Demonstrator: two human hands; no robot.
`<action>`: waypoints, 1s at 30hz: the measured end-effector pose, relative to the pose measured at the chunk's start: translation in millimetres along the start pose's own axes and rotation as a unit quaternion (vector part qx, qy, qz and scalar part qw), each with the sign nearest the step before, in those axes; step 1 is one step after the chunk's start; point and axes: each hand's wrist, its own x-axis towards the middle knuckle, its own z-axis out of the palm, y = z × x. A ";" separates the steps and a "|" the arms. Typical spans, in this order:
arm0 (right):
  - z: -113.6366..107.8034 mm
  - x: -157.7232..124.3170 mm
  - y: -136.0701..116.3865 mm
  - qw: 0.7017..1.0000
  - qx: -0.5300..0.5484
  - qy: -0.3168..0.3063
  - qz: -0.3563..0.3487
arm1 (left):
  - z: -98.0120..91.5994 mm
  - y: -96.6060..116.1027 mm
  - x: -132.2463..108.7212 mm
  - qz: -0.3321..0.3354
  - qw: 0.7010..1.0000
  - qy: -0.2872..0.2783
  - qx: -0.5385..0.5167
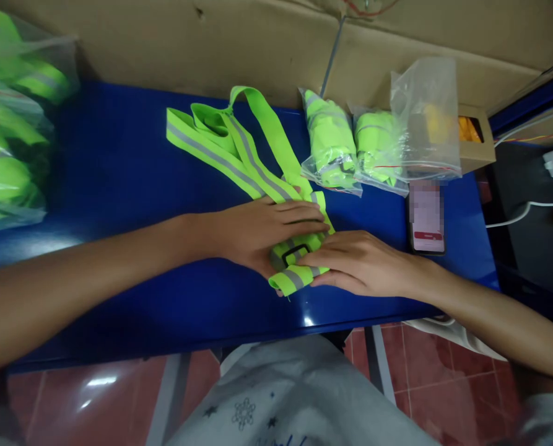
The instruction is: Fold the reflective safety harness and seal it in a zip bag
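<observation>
A neon yellow-green reflective strap [252,158] with a grey stripe lies in loose loops on the blue table. Its near end is bunched into folds beneath my hands, and a dark buckle [296,253] shows among them. My left hand [276,226] rests over the folds with its fingers curved around them, the thumb partly hidden. From the right, my right hand [355,263] pinches the folded part beside the buckle, fingertips pressed on the fabric. A short rolled end of the strap sticks out toward me under the right fingers.
Two clear bags of folded neon straps [329,139] stand at the back, beside a clear zip bag [425,118] before a cardboard box [483,145]. A phone [426,217] lies at right. More bagged straps [7,142] sit at left. The blue table [118,297] ends near my lap.
</observation>
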 end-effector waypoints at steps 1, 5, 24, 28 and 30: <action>-3.3 3.1 -0.5 1.000 0.017 -0.019 0.012 | 0.0 1.5 -0.7 0.000 1.000 -0.002 0.002; -13.0 16.3 -3.6 0.984 0.099 -0.136 0.058 | -4.5 -4.1 -4.8 -0.016 0.999 -0.012 0.035; 22.1 10.3 -3.9 0.960 -0.229 0.029 -0.156 | -7.9 -22.0 -13.7 -0.047 0.994 -0.007 0.098; 29.4 -0.2 0.3 0.958 -0.246 0.027 -0.143 | -5.9 -20.8 -12.7 -0.049 0.995 0.001 0.091; 31.1 -3.6 1.6 0.956 -0.260 0.020 -0.136 | -6.7 -20.2 -13.3 -0.055 0.994 -0.006 0.099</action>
